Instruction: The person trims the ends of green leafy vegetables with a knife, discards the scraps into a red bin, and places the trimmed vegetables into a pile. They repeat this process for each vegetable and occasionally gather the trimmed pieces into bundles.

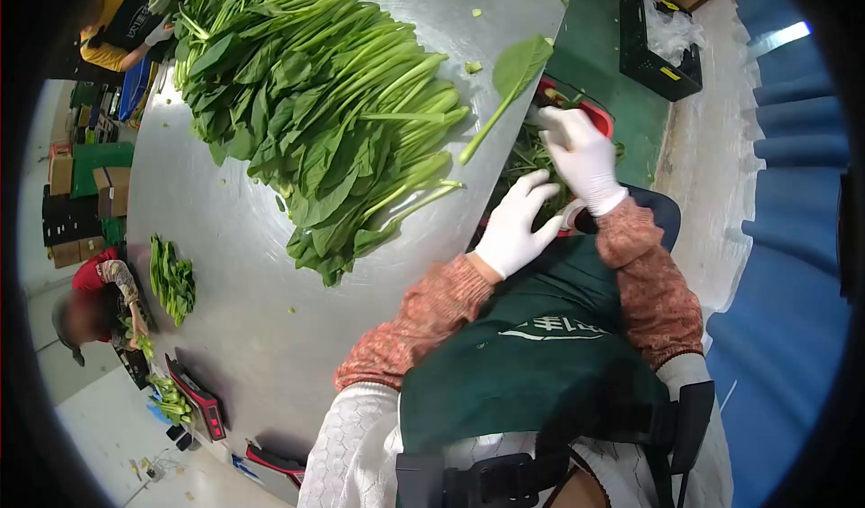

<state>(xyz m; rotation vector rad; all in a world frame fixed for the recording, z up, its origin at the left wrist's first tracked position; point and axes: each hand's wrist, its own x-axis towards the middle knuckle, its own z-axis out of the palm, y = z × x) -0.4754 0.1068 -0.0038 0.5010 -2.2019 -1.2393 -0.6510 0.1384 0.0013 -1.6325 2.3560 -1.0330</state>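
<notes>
My left hand (517,226), in a white glove, is over the table's edge with its fingers apart and nothing in them. My right hand (582,158), gloved too, is just beyond it, above a red bin (598,119) holding loose green leaves (532,155). Its fingers are bent and partly blurred, so whether they hold anything is unclear. A single leafy stem (515,77) lies at the metal table's (261,301) edge near my hands. Beside it spreads a large pile of leafy greens (315,103), stems toward me.
A co-worker in red (99,278) handles greens at the table's far side, near a smaller bunch (171,278) and red scales (203,400). Another person in yellow (113,53) stands at the upper left. A black crate (662,67) with plastic sits on the floor.
</notes>
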